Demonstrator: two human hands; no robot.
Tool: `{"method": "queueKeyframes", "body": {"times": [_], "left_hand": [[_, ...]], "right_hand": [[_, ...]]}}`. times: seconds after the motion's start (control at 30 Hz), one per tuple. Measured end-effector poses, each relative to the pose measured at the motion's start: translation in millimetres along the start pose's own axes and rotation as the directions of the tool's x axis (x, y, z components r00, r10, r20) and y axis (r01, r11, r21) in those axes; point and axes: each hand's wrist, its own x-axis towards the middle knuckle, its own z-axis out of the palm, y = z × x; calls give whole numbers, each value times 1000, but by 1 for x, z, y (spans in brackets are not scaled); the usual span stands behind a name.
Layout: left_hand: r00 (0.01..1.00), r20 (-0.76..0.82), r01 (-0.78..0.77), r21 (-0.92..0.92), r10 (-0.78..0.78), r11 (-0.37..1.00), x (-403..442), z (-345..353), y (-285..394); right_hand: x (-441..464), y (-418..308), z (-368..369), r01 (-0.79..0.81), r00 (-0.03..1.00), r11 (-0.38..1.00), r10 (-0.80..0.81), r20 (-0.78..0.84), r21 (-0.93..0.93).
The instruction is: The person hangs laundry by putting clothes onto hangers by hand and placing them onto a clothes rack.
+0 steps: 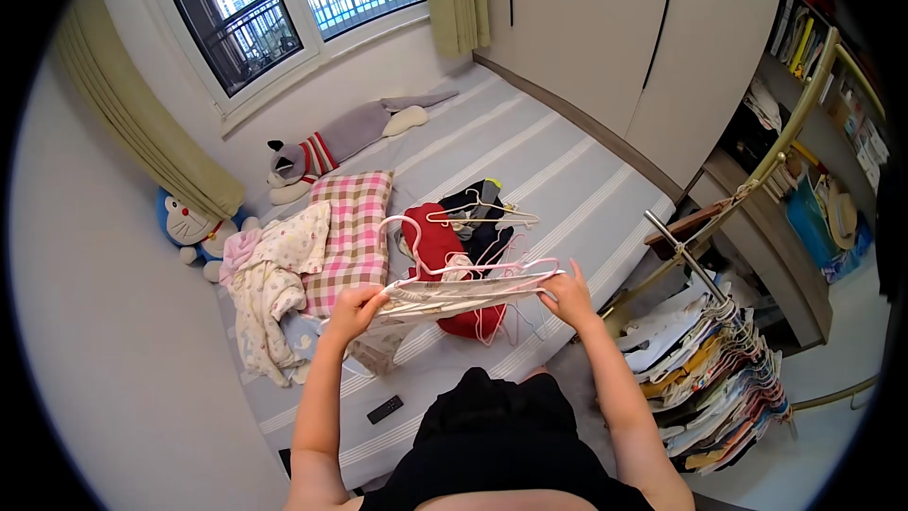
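A pale patterned garment [445,300] is stretched sideways in front of me above the bed. My left hand [353,312] is closed on its left end, and my right hand [569,297] grips its right end. A pink hanger [414,255] lies along the garment's top edge, its hook pointing up; how it sits in the cloth is partly hidden. Just beyond are a red cloth item [435,235], dark clothes [487,241] and a cream hanger [492,218]. More pink hangers [489,326] rest on the bed below the garment.
On the striped bed [558,166] lie a checked pillow [350,227], a floral garment [270,274], a grey plush toy [340,137], a blue plush toy [194,227] and a remote [385,409]. A rack of hung clothes [709,369] stands at right, by a wardrobe [586,28].
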Motion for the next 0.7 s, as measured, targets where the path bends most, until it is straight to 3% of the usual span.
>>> {"method": "queueKeyframes", "body": {"times": [0.13, 0.27, 0.37, 0.47, 0.57, 0.6, 0.7], "left_hand": [[999, 6, -35, 65, 34, 997, 3, -3, 4], [992, -14, -117, 258, 125, 959, 7, -8, 8], [982, 11, -179, 331, 186, 927, 4, -2, 10], [985, -7, -165, 263, 173, 951, 2, 16, 0], [987, -48, -145, 158, 154, 977, 3, 31, 6], [985, -91, -135, 148, 149, 980, 5, 37, 10], [940, -161, -233, 345, 302, 909, 16, 41, 13]], "right_hand": [[6, 2, -10, 16, 1000, 1000, -16, -14, -10], [9, 5, -13, -22, 1000, 999, 22, -5, -41], [15, -8, -24, -48, 994, 999, 46, 99, 14], [33, -60, -32, 113, 992, 849, -65, -111, 516], [39, -69, -17, 14, 981, 925, 60, -182, 380], [41, -69, -18, 84, 991, 971, -59, -117, 223], [37, -67, -8, -276, 961, 798, 233, 148, 535]]}}
